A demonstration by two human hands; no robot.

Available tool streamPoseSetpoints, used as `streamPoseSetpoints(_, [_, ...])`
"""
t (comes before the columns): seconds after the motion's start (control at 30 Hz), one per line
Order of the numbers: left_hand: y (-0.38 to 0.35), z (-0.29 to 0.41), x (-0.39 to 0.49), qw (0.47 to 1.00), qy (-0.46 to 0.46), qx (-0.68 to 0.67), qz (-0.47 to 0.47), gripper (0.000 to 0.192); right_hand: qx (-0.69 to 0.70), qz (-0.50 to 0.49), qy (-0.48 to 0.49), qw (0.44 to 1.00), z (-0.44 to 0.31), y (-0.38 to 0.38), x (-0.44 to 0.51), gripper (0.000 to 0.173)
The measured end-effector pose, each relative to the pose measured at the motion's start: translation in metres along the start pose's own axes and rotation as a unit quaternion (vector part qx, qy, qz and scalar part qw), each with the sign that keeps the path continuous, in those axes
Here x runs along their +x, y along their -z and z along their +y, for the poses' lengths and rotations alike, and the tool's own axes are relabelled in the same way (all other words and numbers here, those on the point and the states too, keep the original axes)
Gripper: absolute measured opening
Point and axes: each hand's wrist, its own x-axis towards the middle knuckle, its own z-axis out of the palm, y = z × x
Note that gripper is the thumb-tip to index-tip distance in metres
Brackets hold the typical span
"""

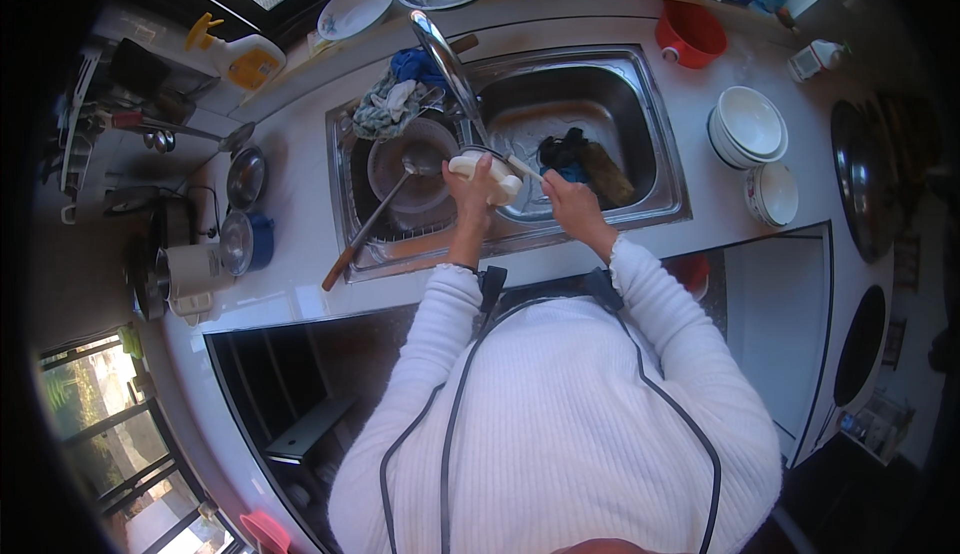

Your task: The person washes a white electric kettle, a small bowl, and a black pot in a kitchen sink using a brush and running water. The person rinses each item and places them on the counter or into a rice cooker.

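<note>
My left hand (474,198) grips a cream plastic piece with a rounded edge (505,186), perhaps a lid, beneath the chrome faucet (450,59). In my right hand (574,205) is a slim cream handle (524,168); its far end reaches the plastic piece, and what tool it belongs to is unclear. Both hands are over the divider of a steel double sink (667,179). A dark scrubbing cloth (564,147) and a brown loofah-like pad (606,173) lie in the right basin. A pale colander (386,179) sits in the left basin, with a wooden-handled ladle (384,213) across it.
Wet cloths (386,108) hang behind the left basin. Stacked white bowls (750,123), smaller bowls (776,194) and a red pot (691,35) stand to the right. On the left are a blue pot (261,243), a metal lid (247,179) and a spray bottle (251,59).
</note>
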Motion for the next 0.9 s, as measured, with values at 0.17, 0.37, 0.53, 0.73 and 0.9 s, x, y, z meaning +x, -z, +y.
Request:
streamPoseSetpoints(0.17, [0.003, -0.003, 0.011, 0.999, -0.037, 0.038, 0.005, 0.113, -0.073, 0.031, 0.037, 0.996, -0.014, 0.000, 0.013, 0.017])
streamPoseSetpoints(0.37, [0.010, -0.014, 0.031, 0.989, -0.092, 0.118, -0.007, 0.105, -0.056, 0.049, 0.041, 0.996, -0.027, -0.002, 0.023, 0.016])
streamPoseSetpoints(0.53, [0.011, -0.018, 0.024, 0.992, -0.080, 0.094, -0.037, 0.103, 0.052, 0.040, 0.035, 0.997, -0.026, -0.009, 0.028, 0.018])
streamPoseSetpoints(0.73, [0.011, -0.015, 0.023, 0.996, -0.084, 0.022, -0.037, 0.105, 0.096, -0.043, 0.017, 0.994, -0.011, -0.008, 0.021, 0.023])
streamPoseSetpoints(0.9, [0.015, -0.019, 0.040, 0.996, -0.079, -0.025, -0.015, 0.104, 0.067, -0.053, 0.005, 0.996, -0.010, 0.002, 0.010, 0.024])
